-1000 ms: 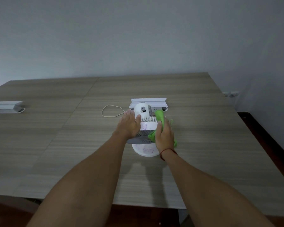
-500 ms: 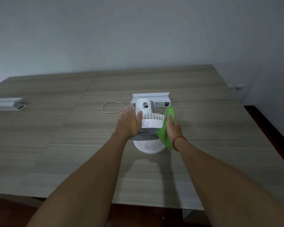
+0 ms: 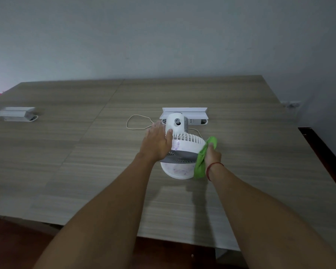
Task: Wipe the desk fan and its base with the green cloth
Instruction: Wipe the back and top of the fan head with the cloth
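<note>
A small white desk fan (image 3: 184, 144) stands on the wooden table (image 3: 85, 162), its grey grille facing me above a round white base (image 3: 177, 171) with faint purple smudges. My left hand (image 3: 157, 141) lies flat on the fan's left side and holds it steady, thumb near the motor housing. My right hand (image 3: 212, 155) grips the green cloth (image 3: 201, 160) and presses it against the fan's right rim. The cloth hangs down beside the base. A red string sits on my right wrist.
Behind the fan lies a white power strip (image 3: 184, 113), and a thin white cable (image 3: 138, 123) loops to its left. A second white box (image 3: 16, 113) sits at the far left. The table's right edge drops to a dark floor.
My right hand has slid the green cloth from the top of the fan housing out to its right rim. My left hand has stayed on the fan's left side.
</note>
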Motion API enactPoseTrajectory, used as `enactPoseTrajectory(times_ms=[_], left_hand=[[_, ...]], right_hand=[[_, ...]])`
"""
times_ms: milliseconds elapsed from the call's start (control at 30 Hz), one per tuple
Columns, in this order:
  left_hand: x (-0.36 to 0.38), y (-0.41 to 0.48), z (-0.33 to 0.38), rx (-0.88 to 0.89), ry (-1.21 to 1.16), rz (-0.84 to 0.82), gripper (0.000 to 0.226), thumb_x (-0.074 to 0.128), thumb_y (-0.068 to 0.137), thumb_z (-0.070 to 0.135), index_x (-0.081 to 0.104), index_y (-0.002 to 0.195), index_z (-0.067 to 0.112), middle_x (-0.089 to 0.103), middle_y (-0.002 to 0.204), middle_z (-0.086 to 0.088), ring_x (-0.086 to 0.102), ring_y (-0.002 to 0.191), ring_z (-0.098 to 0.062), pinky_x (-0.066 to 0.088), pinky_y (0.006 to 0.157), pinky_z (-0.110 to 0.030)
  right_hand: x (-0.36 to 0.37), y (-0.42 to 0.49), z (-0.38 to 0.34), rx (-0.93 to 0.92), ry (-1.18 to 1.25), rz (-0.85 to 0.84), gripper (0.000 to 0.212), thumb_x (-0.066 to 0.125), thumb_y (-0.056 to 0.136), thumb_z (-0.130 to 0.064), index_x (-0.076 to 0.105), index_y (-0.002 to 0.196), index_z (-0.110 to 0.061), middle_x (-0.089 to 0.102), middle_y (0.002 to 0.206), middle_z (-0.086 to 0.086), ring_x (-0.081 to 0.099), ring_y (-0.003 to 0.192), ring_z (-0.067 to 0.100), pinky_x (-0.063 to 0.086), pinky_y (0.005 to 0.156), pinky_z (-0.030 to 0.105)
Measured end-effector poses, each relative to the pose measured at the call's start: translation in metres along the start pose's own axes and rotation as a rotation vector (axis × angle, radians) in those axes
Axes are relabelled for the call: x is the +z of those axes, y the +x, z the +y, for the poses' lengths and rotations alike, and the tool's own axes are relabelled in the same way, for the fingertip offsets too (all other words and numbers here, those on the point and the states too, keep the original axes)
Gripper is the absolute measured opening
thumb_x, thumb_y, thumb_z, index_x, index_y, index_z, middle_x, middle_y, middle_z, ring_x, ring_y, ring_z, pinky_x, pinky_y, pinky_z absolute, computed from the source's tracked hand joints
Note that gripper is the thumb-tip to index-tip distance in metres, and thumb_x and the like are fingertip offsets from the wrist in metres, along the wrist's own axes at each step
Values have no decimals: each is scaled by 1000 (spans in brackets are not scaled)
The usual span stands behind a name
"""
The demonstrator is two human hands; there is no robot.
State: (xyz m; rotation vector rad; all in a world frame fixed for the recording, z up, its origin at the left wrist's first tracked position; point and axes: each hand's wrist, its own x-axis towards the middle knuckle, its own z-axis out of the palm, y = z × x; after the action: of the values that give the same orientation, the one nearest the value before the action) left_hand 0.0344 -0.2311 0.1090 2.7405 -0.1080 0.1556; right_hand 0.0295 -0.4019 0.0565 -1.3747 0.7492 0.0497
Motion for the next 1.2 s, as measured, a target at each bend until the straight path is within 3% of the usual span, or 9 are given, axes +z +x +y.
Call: enactPoseTrajectory(times_ms=[167, 400, 600, 767, 833, 933, 1000, 1100, 1200], left_hand=[[-1, 4, 1, -34, -21, -53, 47, 24, 102, 31, 45, 124, -5, 31, 150, -25, 22, 145, -39, 18, 117, -50], [-4, 6, 2, -73, -22, -71, 51, 23, 101, 34, 45, 125, -5, 32, 148, -27, 24, 143, -40, 19, 118, -52], [-7, 3, 7, -86, -36, -69, 52, 23, 102, 33, 48, 122, -7, 34, 145, -27, 27, 140, -40, 22, 115, -53], [-12, 4, 5, -98, -58, -78, 46, 24, 102, 32, 50, 117, -3, 41, 135, -21, 35, 132, -38, 27, 111, -51], [-14, 3, 4, -89, -66, -68, 45, 25, 102, 31, 52, 113, -3, 46, 127, -21, 40, 126, -37, 31, 107, -49], [-19, 1, 7, -48, -31, -53, 47, 30, 101, 32, 50, 128, -1, 42, 142, -23, 32, 140, -35, 23, 114, -46], [-22, -1, 13, -2, -10, 0, 46, 38, 99, 29, 50, 134, 3, 43, 146, -18, 30, 143, -31, 22, 116, -43], [-26, -6, 27, 91, 19, 131, 37, 44, 90, 25, 65, 113, 5, 59, 124, -12, 49, 124, -31, 33, 103, -39], [-25, -7, 35, 107, 51, 177, 35, 44, 86, 25, 67, 104, 4, 62, 122, -10, 48, 127, -28, 29, 103, -37]], right_hand=[[3, -11, -2, -142, -29, 87, 46, 33, 101, -31, 53, 127, 2, 58, 129, 24, 55, 119, 36, 42, 99, 35], [15, -38, -14, -373, -55, 103, 42, 33, 101, -29, 57, 116, 2, 63, 116, 24, 59, 110, 36, 44, 91, 35], [34, -61, -19, -596, -201, 14, 67, 22, 88, -55, 56, 111, -2, 61, 96, 13, 57, 94, 25, 45, 95, 47], [39, -77, -25, -637, -375, -137, 54, 26, 100, -39, 41, 141, -7, 40, 150, 15, 29, 142, 32, 18, 120, 44], [36, -79, -30, -615, -370, -210, 49, 23, 101, -31, 39, 143, -10, 32, 155, 11, 22, 147, 27, 10, 122, 38], [29, -75, -43, -556, -303, -191, 49, 25, 97, -33, 53, 132, -11, 53, 139, 14, 45, 132, 30, 31, 113, 42], [20, -68, -45, -573, -291, -156, 44, 37, 96, -18, 47, 138, -11, 52, 141, 8, 47, 131, 25, 35, 112, 35], [6, -61, -41, -484, -247, -137, 44, 53, 86, -10, 52, 129, -13, 61, 116, 3, 58, 110, 23, 44, 89, 28], [3, -57, -39, -392, -307, -82, 29, 60, 77, -30, 65, 101, -14, 67, 101, 8, 64, 98, 29, 52, 82, 35]])
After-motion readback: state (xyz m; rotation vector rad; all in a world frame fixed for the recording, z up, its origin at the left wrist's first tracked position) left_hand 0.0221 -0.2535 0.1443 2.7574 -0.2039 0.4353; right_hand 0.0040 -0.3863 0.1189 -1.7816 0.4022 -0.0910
